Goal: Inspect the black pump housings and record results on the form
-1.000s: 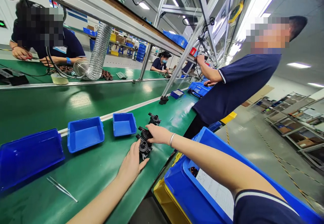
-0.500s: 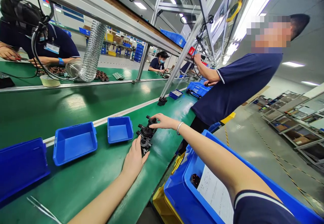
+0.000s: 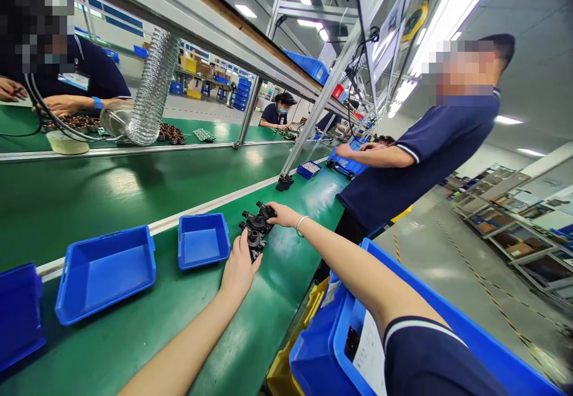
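Three black moulded plastic housings with short round spouts stand in a close row on the green bench top (image 3: 188, 324). My left hand (image 3: 238, 265) is closed around the nearest housing (image 3: 255, 240), thumb on its right side and fingers on its left. At the far end of the row, my right hand (image 3: 283, 214) grips the farthest housing (image 3: 265, 210), its fingertips partly hidden behind the part. Between them the middle housing (image 3: 256, 222) touches its neighbours. A small blue bin (image 3: 203, 253) sits just left of the row.
Larger blue bins (image 3: 107, 265) line the left. Another black part (image 3: 285, 182) stands by the sloping metal post (image 3: 308, 121). A blue crate (image 3: 313, 348) with a paper sheet is below my right arm. A co-worker (image 3: 430, 139) stands at right; another person (image 3: 89, 74) works across the bench.
Both hands and the row of housings have shifted slightly away along the bench. The standing co-worker's raised hand has come down. My view has swung a little, moving the bins leftward.
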Motion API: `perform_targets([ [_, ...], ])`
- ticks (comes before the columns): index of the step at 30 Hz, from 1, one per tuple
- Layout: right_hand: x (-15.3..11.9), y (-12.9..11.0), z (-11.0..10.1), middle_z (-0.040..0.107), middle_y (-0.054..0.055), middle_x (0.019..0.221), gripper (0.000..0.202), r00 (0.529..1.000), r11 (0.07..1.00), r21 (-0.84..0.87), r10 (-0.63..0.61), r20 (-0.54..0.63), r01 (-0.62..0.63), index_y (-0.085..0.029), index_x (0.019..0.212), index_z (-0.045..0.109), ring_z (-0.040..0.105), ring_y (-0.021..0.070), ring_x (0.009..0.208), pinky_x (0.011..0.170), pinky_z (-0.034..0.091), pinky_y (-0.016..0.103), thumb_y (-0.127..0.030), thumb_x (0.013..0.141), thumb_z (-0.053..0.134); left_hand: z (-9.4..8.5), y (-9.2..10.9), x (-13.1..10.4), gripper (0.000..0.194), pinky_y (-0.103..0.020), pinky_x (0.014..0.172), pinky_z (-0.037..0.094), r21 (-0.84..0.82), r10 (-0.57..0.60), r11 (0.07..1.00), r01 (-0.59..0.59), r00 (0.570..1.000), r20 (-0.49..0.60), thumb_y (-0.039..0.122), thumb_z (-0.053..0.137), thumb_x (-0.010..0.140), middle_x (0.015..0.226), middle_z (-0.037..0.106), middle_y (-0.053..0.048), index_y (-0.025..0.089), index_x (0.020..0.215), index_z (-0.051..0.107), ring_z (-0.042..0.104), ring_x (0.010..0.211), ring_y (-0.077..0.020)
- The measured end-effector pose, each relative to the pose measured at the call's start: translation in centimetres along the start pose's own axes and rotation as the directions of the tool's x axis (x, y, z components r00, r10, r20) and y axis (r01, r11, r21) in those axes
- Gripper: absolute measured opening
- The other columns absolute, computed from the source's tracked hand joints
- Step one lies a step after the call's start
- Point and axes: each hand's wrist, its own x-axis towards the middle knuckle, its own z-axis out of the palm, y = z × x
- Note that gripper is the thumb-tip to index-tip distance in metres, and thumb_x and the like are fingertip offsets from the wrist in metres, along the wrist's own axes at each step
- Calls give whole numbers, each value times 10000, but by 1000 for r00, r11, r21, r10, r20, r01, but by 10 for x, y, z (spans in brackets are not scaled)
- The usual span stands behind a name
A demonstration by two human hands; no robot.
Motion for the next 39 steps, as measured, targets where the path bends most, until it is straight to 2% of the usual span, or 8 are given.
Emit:
perform_targets([
  [7, 45, 14, -8, 599, 96, 1233, 347, 994, 999, 0, 42, -99, -42, -159, 1246, 569, 626, 227, 1045, 878, 548, 436, -333, 948, 605, 23, -7, 42, 663, -478, 922, 520, -23, -73, 997, 72, 996, -59, 285, 543, 902, 1336, 465, -216, 151, 1470, 228, 578, 1179, -334],
  [11, 52, 18, -17, 576, 102, 1275, 359, 974, 1000, 10, 12, -224, -10, -163, 1259, 563, 603, 246, 1099, 917, 527, 464, -329, 944, 611, 32, -13, 66, 672, -469, 884, 532, -33, -125, 992, 122, 989, -83, 292, 571, 877, 1317, 481, -217, 146, 1462, 272, 603, 1122, -337],
  [15, 52, 13, -24, 583, 98, 1268, 346, 948, 996, 45, -61, -313, 79, -163, 1254, 565, 605, 239, 1098, 933, 517, 463, -314, 946, 607, 35, -16, 80, 673, -474, 913, 518, -54, -148, 988, 143, 984, -103, 284, 573, 864, 1319, 481, -214, 137, 1457, 290, 586, 1144, -343],
  [18, 53, 4, -17, 626, 85, 1196, 301, 945, 988, 82, -99, -312, 131, -153, 1214, 587, 635, 213, 1032, 910, 532, 435, -302, 953, 600, 35, -16, 81, 668, -472, 922, 515, -74, -152, 987, 144, 981, -119, 266, 582, 848, 1311, 488, -196, 152, 1448, 312, 581, 1150, -336],
  [25, 58, -7, 5, 658, 62, 1068, 236, 948, 981, 124, -109, -299, 151, -140, 1110, 626, 649, 190, 946, 853, 545, 400, -315, 953, 600, 31, -18, 76, 669, -474, 1009, 469, -129, -167, 981, 143, 966, -197, 189, 601, 800, 1252, 516, -148, 184, 1419, 349, 522, 1214, -311],
  [31, 58, -3, 4, 666, 42, 985, 192, 945, 976, 141, -118, -306, 168, -139, 1054, 636, 641, 178, 897, 834, 523, 374, -290, 939, 612, 28, -17, 76, 635, -480, 1036, 449, -160, -226, 969, 190, 942, -249, 184, 567, 818, 1247, 485, -152, 163, 1412, 343, 505, 1212, -295],
  [34, 56, -2, 2, 668, 38, 971, 159, 943, 975, 143, -121, -310, 172, -138, 1046, 638, 633, 175, 886, 829, 503, 358, -245, 933, 610, 27, -15, 76, 630, -477, 1054, 436, -173, -235, 965, 195, 939, -251, 183, 567, 818, 1255, 482, -136, 188, 1409, 347, 501, 1218, -285],
  [39, 51, -4, -2, 683, 45, 954, 146, 943, 976, 132, -123, -311, 171, -151, 1057, 644, 616, 167, 864, 785, 462, 285, -189, 921, 609, 26, -14, 76, 641, -479, 1072, 420, -199, -246, 960, 198, 936, -252, 175, 569, 812, 1262, 484, -129, 196, 1411, 341, 483, 1241, -285],
])
